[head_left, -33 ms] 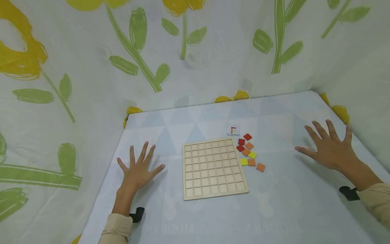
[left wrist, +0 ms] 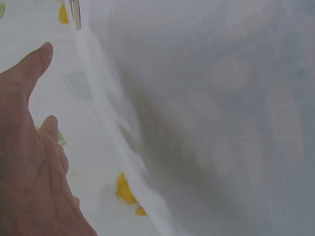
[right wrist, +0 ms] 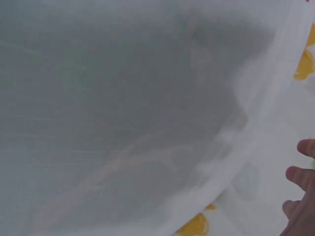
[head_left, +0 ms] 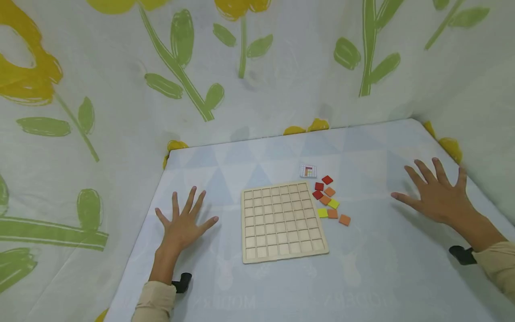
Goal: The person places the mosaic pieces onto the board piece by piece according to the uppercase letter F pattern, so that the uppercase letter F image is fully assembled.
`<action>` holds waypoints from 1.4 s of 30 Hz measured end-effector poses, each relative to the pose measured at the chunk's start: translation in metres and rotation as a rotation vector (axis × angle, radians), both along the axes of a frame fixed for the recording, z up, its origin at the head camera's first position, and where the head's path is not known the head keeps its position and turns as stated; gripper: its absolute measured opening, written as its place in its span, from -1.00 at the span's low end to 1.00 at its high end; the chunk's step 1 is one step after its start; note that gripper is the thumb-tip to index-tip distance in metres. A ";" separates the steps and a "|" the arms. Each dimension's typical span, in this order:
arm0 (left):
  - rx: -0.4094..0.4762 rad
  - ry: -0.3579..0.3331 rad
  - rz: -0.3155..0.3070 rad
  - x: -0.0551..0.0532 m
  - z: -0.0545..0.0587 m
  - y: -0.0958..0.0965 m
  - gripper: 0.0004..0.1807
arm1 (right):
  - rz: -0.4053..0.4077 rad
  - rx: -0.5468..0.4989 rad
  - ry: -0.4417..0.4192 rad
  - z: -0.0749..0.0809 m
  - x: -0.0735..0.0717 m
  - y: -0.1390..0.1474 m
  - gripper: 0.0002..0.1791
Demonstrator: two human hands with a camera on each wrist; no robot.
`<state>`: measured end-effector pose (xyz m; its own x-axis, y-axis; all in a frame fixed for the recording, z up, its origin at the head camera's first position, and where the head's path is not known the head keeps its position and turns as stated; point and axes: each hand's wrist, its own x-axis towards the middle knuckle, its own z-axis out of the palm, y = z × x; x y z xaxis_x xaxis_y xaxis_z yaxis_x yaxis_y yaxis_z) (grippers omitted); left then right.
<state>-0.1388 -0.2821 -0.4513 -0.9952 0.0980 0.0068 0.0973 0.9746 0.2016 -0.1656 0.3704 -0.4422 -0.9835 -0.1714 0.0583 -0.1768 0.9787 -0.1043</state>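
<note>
My left hand [head_left: 181, 230] hovers left of a square wooden grid board [head_left: 281, 222], fingers spread and holding nothing. Far to the right, my right hand [head_left: 442, 197] is also spread out, apart from everything on the table. The board's cells hold no tiles. Beside its right edge lie several small square tiles: red [head_left: 319, 186], orange [head_left: 344, 219] and yellow [head_left: 323, 213]. A small printed pattern card [head_left: 308, 170] sits behind them. The left wrist view shows part of the left hand [left wrist: 34, 147]; only some fingertips [right wrist: 299, 177] enter the right wrist view.
A pale blue and white cloth with triangles covers the table [head_left: 225, 277]. Flower-printed fabric walls [head_left: 281, 98] stand along its back and sides. A black strap piece [head_left: 183, 282] is on the left wrist and another [head_left: 462, 255] on the right.
</note>
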 end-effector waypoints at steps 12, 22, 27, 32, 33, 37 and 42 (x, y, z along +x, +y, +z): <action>0.345 0.021 -0.101 -0.017 -0.024 0.042 -0.26 | 0.196 -0.224 0.070 -0.006 -0.008 -0.085 -0.42; 0.512 -0.083 -0.144 -0.022 -0.041 0.057 -0.27 | 0.225 -0.248 -0.071 -0.008 -0.059 -0.146 -0.46; 0.519 -0.032 -0.178 -0.022 -0.043 0.056 -0.31 | 0.270 -0.245 -0.105 -0.005 -0.078 -0.153 -0.48; 0.489 -0.003 -0.261 -0.021 -0.046 0.057 -0.37 | 0.320 -0.268 -0.080 -0.007 -0.086 -0.153 -0.55; 0.482 0.002 -0.274 -0.021 -0.046 0.058 -0.39 | 0.330 -0.273 -0.074 -0.008 -0.087 -0.153 -0.57; 0.471 0.030 -0.307 -0.022 -0.048 0.060 -0.44 | 0.346 -0.274 -0.061 -0.010 -0.089 -0.151 -0.67; 0.484 0.041 -0.313 -0.025 -0.047 0.062 -0.43 | 0.355 -0.251 -0.041 -0.011 -0.090 -0.149 -0.74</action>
<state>-0.1633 -0.2197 -0.4983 -0.9172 0.3642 0.1617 0.3834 0.6960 0.6071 -0.2556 0.2218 -0.4531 -0.8686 -0.4846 0.1038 -0.4884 0.8014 -0.3454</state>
